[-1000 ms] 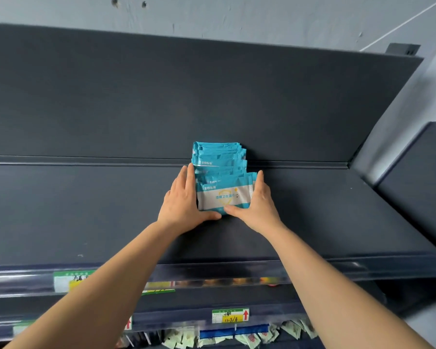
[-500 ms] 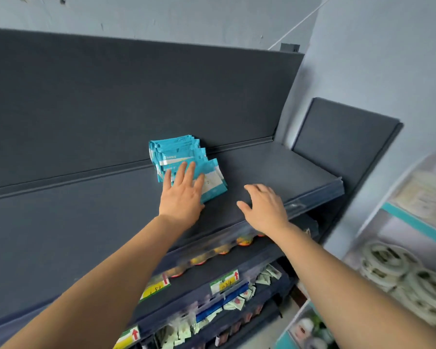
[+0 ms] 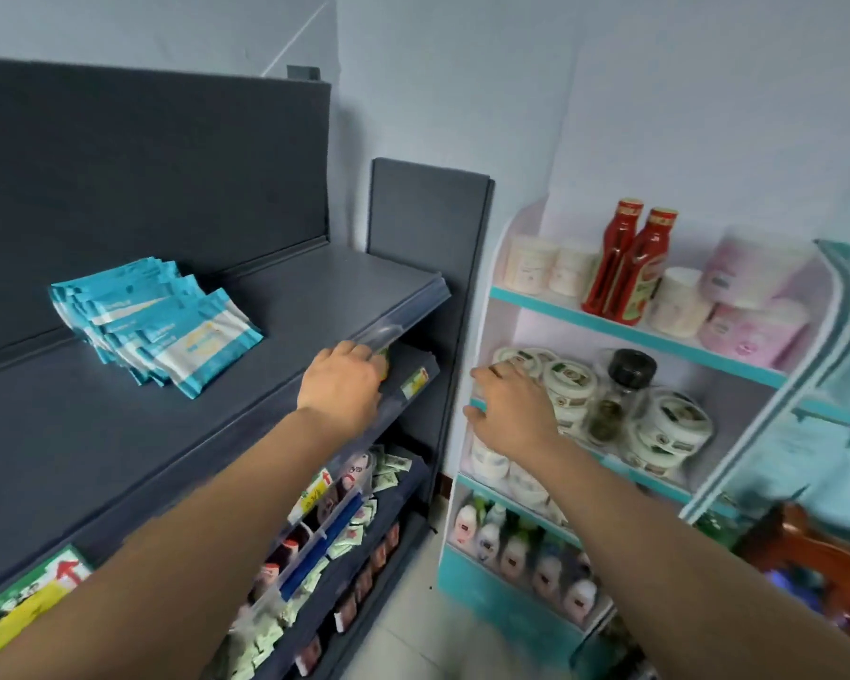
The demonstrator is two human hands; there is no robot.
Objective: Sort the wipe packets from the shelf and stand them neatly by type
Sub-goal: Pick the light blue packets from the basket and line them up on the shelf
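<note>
Teal-and-white foil wipe packets [image 3: 158, 321] slumped mid dark grey top shelf [image 3: 315, 287], untouched. Left hand [image 3: 340, 385] at shelf lip, fingers hidden, grip unclear; right hand [image 3: 511, 409] loosely spread, empty. Probably fetching next type; needs lower-shelf reach.

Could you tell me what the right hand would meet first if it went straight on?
Probably the white green-labelled tubs on the middle tier of the side rack; the right hand points at them, fingertips close, though depth is unclear.
</note>
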